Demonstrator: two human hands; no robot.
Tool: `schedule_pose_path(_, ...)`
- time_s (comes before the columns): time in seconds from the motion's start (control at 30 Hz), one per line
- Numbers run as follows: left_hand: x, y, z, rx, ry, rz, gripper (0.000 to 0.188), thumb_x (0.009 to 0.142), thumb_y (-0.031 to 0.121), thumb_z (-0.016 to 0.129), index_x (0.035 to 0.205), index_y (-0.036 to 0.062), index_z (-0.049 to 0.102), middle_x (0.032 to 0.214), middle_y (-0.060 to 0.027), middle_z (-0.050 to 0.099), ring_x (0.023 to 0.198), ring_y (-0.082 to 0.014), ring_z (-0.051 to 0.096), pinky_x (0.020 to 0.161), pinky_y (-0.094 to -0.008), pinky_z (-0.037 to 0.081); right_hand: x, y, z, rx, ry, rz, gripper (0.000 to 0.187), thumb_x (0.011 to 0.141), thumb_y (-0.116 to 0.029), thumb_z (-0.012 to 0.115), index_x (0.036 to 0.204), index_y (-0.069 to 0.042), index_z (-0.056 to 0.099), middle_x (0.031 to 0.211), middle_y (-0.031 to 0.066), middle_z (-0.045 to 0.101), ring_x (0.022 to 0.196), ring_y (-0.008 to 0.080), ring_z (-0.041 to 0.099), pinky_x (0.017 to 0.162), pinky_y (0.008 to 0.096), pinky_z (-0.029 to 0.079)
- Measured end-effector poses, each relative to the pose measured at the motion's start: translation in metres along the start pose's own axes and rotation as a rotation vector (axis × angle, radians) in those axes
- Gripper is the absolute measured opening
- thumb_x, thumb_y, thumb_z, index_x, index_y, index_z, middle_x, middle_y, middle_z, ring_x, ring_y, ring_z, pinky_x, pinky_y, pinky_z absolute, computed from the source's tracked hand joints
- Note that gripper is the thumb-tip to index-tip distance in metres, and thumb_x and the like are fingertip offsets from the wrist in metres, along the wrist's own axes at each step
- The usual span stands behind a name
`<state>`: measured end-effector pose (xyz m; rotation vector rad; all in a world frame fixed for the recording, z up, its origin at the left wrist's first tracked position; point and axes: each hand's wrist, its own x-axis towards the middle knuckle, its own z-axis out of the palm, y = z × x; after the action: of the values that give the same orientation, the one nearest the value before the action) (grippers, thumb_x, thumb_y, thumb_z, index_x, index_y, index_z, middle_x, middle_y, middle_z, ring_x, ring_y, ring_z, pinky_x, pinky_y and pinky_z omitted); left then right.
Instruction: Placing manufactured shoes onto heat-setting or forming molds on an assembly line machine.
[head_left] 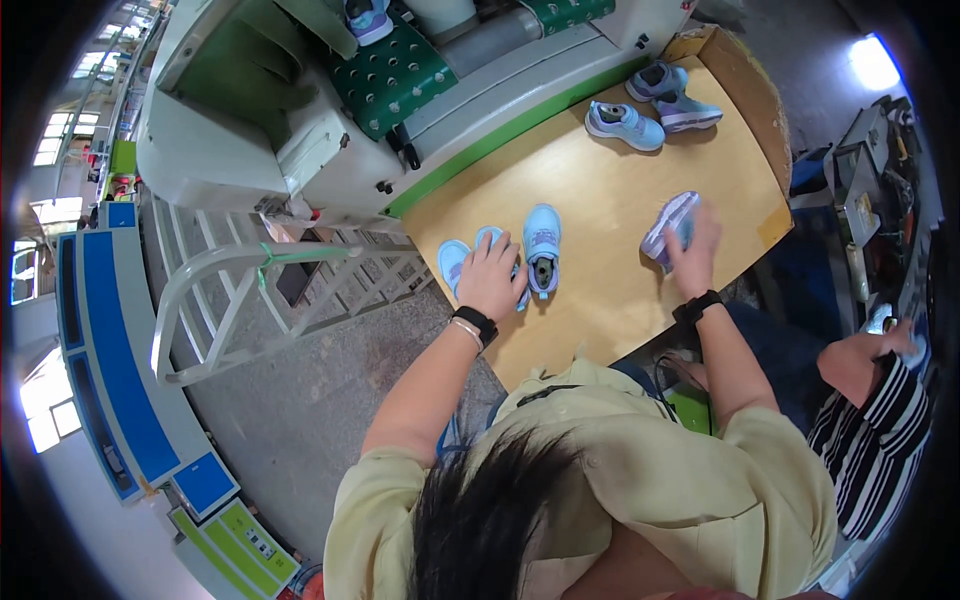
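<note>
My left hand [488, 284] lies over a pair of light blue sneakers on the left of a tan board. Its fingers are spread on top of them; the toe of one sneaker [453, 260] shows beside it. Just right of that hand, another light blue sneaker [542, 245] rests with its toe pointing away from me. On the board's right side my right hand [697, 250], slightly blurred, is closed round the side of a sneaker [668, 228] tipped so that its pale sole shows. The palm and fingers hide part of that sneaker.
At the board's [600, 260] far right stand more blue sneakers [625, 125]. A machine with a green perforated belt [395, 85] borders the far side, carrying another sneaker [368, 20]. White metal railing [215, 300] stands left. At right, another person's arm [850, 365] shows by a striped garment.
</note>
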<state>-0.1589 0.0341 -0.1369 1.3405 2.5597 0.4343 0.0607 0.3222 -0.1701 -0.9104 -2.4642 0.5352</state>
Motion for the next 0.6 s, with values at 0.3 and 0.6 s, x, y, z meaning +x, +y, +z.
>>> schedule_pose_path(0.3, -0.006, -0.005, 0.011, 0.035, 0.068, 0.007, 0.036, 0.088, 0.032, 0.058, 0.113, 0.0058, 0.063, 0.135, -0.0107, 0.054, 0.131, -0.0331, 0.043, 0.1, -0.047, 0.04, 0.002, -0.072, 0.03, 0.255, -0.153, 0.045, 0.068, 0.075, -0.03, 0.08, 0.125, 0.002, 0.048, 0.126, 0.0227, 0.054, 0.101, 0.0378, 0.062, 0.087, 0.0436, 0.051)
schedule_pose_path(0.6, -0.007, -0.003, 0.007, -0.001, 0.118, -0.007, 0.035, 0.085, 0.03, 0.062, 0.11, 0.0067, 0.064, 0.131, -0.0093, 0.059, 0.128, -0.0339, 0.047, 0.098, -0.0454, 0.041, 0.121, -0.097, 0.047, 0.006, -0.41, -0.057, 0.05, 0.086, -0.039, 0.069, 0.117, -0.001, 0.057, 0.122, 0.0215, 0.06, 0.11, 0.039, 0.057, 0.09, 0.0485, 0.046)
